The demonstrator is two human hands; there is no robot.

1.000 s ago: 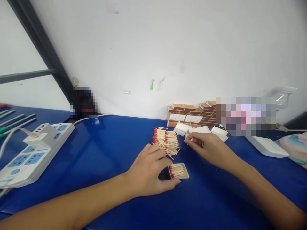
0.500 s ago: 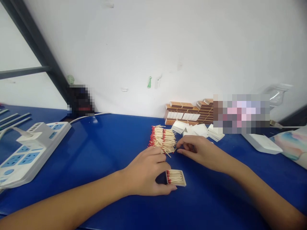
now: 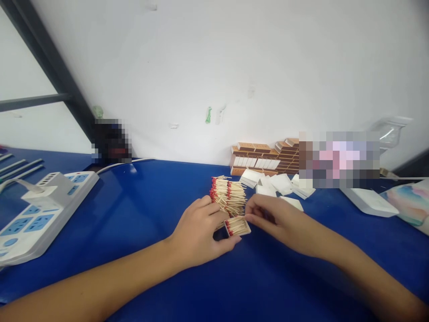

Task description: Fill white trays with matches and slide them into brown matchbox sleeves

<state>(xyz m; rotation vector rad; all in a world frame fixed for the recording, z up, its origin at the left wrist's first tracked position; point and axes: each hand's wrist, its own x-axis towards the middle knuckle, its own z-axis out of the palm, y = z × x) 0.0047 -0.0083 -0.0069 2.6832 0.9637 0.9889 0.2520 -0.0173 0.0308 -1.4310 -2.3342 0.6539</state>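
Note:
My left hand (image 3: 204, 232) curves around a small white matchbox tray (image 3: 246, 231), with thumb on its near side and fingers on its far side. Matches (image 3: 237, 225) lie inside the tray, red heads to the left. My right hand (image 3: 268, 214) is closed in a pinch, its fingertips at the tray's upper right corner; whatever they hold is too small to make out. Just behind both hands lies a heap of loose red-headed matches (image 3: 231, 194), partly covered by the left fingers.
White empty trays (image 3: 281, 183) lie scattered behind my right hand. Brown matchboxes (image 3: 258, 156) are stacked against the wall. A white power strip (image 3: 50, 214) stands on the left of the blue table (image 3: 161, 192). At right lie a white box (image 3: 368, 201) and a pastel-patterned item (image 3: 409, 201).
My left hand has moved the tray away from me and slightly left, up against the match heap, and tilted it. My right fingertips have come down to the tray's corner.

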